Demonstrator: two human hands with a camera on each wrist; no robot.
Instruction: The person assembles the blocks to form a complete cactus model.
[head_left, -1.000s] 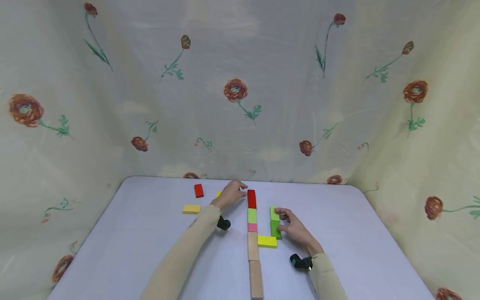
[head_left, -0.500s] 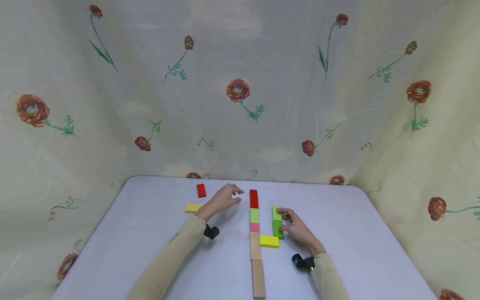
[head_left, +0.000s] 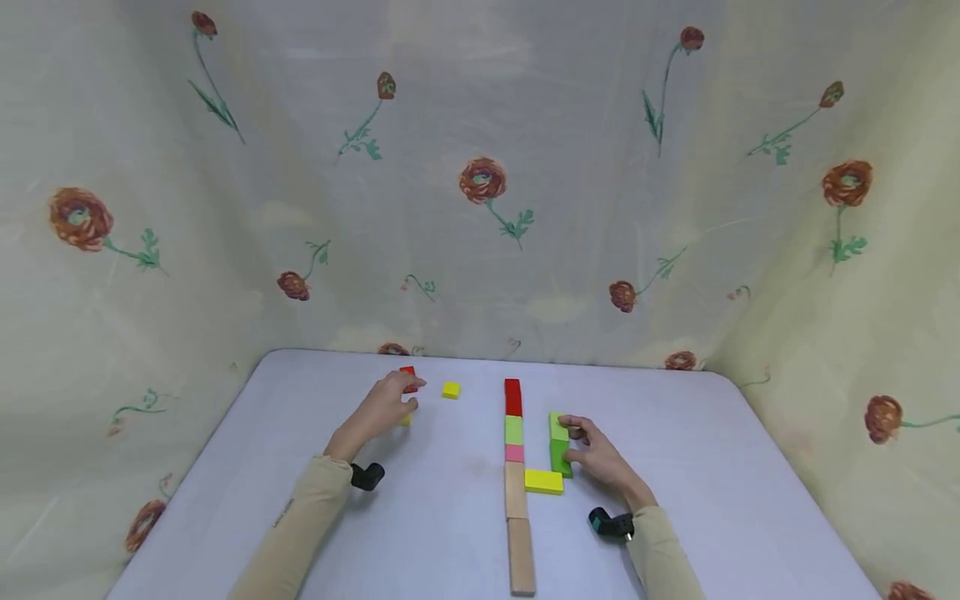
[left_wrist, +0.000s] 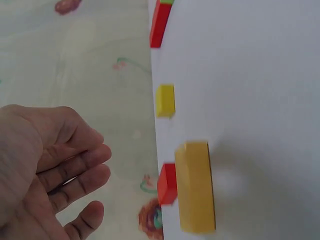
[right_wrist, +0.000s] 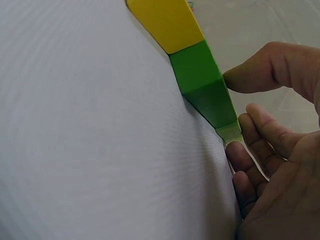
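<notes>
My left hand (head_left: 375,408) hovers at the left over the table, fingers loosely bent around nothing. Close by lie a red block (left_wrist: 169,182) and an orange-yellow block (left_wrist: 196,187), both partly hidden by the hand in the head view. My right hand (head_left: 603,458) rests against two blocks placed end to end: its thumb touches the dark green block (head_left: 559,462), its fingers the light green block (head_left: 558,423). A yellow block (head_left: 543,482) lies crosswise at their near end and meets a straight line of blocks.
That line runs from a red block (head_left: 513,398) through a lime block (head_left: 513,430), a pink block (head_left: 514,452) and two wooden blocks (head_left: 521,557). A small yellow block (head_left: 451,390) sits near the table's far edge. Floral cloth (head_left: 480,275) surrounds the table (head_left: 442,517).
My left hand has moved left, away from the far red block of the line, toward the loose blocks, uncovering the small yellow one. My right hand stays at the green blocks.
</notes>
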